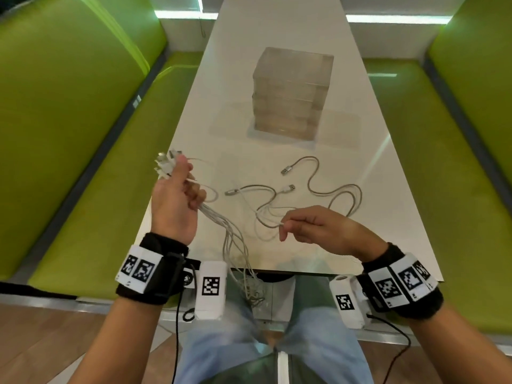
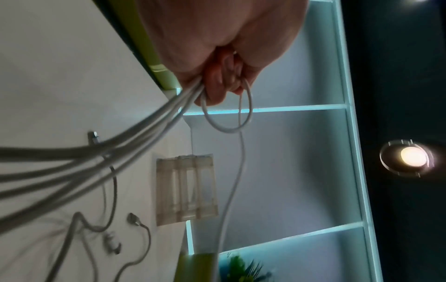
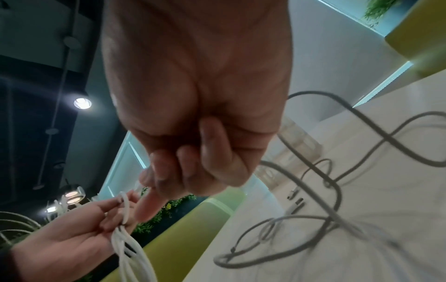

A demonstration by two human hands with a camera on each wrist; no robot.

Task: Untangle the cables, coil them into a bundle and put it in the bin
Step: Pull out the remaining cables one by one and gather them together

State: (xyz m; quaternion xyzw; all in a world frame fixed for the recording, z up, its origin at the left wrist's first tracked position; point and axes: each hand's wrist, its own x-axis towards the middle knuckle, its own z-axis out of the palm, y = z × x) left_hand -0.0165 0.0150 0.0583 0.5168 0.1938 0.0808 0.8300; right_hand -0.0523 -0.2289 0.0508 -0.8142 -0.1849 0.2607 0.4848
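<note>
Person seated at the near end of a long white table (image 1: 277, 31), green benches (image 1: 69, 120) on both sides

Left hand (image 1: 174, 200): raised above the table's left edge, fingers curled round a bunch of white cables (image 1: 219, 220). Several plug ends (image 1: 166, 162) stick out above the thumb. Below the fist the strands fan downward, pass over the near table edge and hang toward the person's lap. Left wrist view confirms the grip: strands leave the fist together, and one thin strand makes a small loop (image 2: 229, 114) beside the fingers

Right hand (image 1: 313, 225): held low over the near part of the table, thumb and forefinger pinching a thin white cable (image 1: 266, 217) close to its end; other fingers curled inward. That cable curves away from the pinch in a loop across the table

Loose cables (image 1: 327, 184): grey braided and white, lying in slack curves on the table between the hands and the bin, crossing each other in places. Three connectors visible lying flat near the middle

Bin (image 1: 291, 92): clear plastic, ribbed sides, standing upright at mid-table, well apart from both hands. Contents cannot be made out

Both wrists carry black bands with printed square markers (image 1: 138, 270)
</note>
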